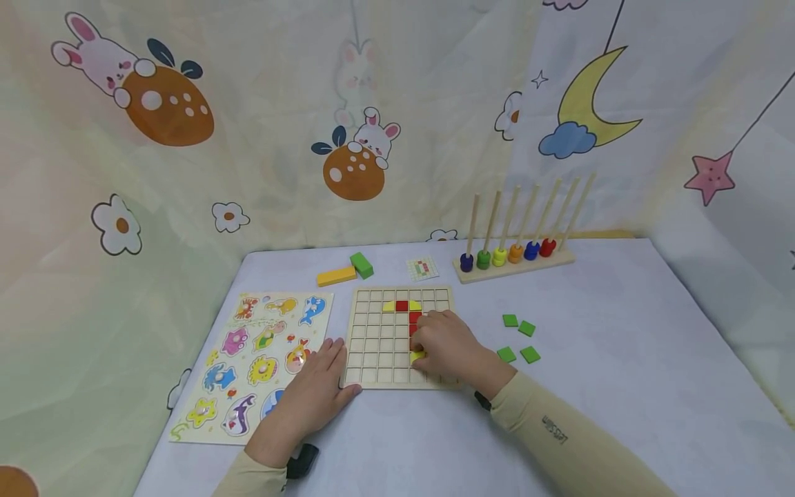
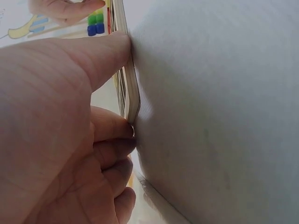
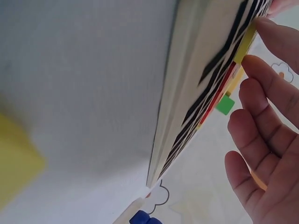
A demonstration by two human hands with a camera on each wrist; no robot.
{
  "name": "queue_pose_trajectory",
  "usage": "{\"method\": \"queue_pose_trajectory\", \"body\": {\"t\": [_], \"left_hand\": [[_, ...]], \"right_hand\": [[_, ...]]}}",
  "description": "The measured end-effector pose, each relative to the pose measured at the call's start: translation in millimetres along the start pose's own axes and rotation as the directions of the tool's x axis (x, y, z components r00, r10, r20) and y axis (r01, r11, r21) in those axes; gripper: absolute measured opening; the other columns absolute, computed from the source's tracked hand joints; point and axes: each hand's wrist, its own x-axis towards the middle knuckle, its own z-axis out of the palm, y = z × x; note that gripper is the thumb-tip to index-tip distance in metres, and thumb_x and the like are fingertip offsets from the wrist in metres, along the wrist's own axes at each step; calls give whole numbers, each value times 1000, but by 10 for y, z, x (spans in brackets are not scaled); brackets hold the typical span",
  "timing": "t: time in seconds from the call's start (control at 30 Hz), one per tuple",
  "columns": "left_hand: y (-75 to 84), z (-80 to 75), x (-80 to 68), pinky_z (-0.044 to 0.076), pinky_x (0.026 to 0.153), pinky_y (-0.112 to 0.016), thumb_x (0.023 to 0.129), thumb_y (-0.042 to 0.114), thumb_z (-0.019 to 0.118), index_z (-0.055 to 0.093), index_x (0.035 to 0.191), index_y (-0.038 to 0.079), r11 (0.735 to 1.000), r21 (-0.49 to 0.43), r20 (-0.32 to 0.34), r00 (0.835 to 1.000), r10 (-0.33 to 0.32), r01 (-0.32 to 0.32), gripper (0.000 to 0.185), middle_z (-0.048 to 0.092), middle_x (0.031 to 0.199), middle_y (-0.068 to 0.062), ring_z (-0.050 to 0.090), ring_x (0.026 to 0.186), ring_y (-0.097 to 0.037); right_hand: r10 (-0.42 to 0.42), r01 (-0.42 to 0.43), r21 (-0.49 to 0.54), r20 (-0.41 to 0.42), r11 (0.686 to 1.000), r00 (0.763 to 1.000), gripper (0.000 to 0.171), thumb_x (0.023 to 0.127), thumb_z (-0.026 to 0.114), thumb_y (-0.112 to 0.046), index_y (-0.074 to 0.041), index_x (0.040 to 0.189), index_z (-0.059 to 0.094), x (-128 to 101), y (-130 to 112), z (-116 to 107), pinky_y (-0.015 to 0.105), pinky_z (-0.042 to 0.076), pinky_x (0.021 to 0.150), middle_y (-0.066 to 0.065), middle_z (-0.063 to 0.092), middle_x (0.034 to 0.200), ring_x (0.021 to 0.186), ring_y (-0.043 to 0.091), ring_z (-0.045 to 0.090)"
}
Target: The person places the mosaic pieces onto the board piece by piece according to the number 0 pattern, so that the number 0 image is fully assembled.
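Observation:
A square wooden grid board [image 1: 375,345] lies on the white table. On it, red tiles [image 1: 402,306] and yellow quarter-rounded tiles [image 1: 389,306] form a bent row. My right hand [image 1: 448,345] is over the board's right half, its thumb and forefinger pinching a yellow tile [image 3: 245,44] at the grid. At the board's near left corner rests my left hand [image 1: 319,383], fingers extended along the left side and thumb at the front edge. The left wrist view has its thumb [image 2: 110,51] against the board's edge [image 2: 131,88].
Several loose green tiles [image 1: 526,328] lie right of the board. A sea-animal puzzle board [image 1: 248,366] is at the left, partly under the left hand. Behind are yellow [image 1: 336,277] and green blocks [image 1: 361,265], a pattern card [image 1: 423,268] and a rack of pegs with coloured beads [image 1: 515,266].

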Motion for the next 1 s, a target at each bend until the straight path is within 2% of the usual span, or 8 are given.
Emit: {"method": "queue_pose_trajectory", "body": {"t": [0.17, 0.4, 0.67, 1.0], "left_hand": [[10, -11, -4, 27, 131, -55, 98, 49, 70, 36, 161, 2, 1000, 4, 2, 1000, -1, 1, 86, 30, 172, -14, 21, 163, -34], [16, -22, 1, 27, 131, -55, 98, 49, 70, 37, 161, 2, 1000, 8, -6, 1000, 5, -5, 86, 31, 172, -15, 22, 163, -35], [14, -17, 3, 27, 131, -54, 98, 49, 70, 37, 161, 2, 1000, 9, -4, 1000, 5, -5, 86, 31, 172, -15, 22, 163, -35], [10, -18, 2, 27, 131, -55, 98, 49, 70, 37, 161, 2, 1000, 2, -1, 1000, 2, -2, 86, 30, 172, -15, 21, 163, -35]], "right_hand": [[1, -1, -6, 3, 1000, 1000, 15, 80, 92, -33, -23, 83, 83, -5, 20, 5, 37, 48, 88, -11, 65, 84, 89, 14, 55], [-21, 21, -2, -7, 1000, 1000, 13, 81, 91, -32, -22, 82, 83, 14, 32, 36, 35, 45, 82, -12, 60, 78, 83, 12, 50], [-32, 32, 7, -13, 999, 999, 11, 80, 91, -28, -22, 85, 84, 10, 28, 13, 35, 45, 80, -11, 61, 79, 82, 12, 50], [-11, 10, 14, 38, 1000, 999, 10, 82, 91, -28, -23, 87, 84, 42, -21, 3, 36, 44, 82, -12, 59, 77, 83, 13, 48]]}}
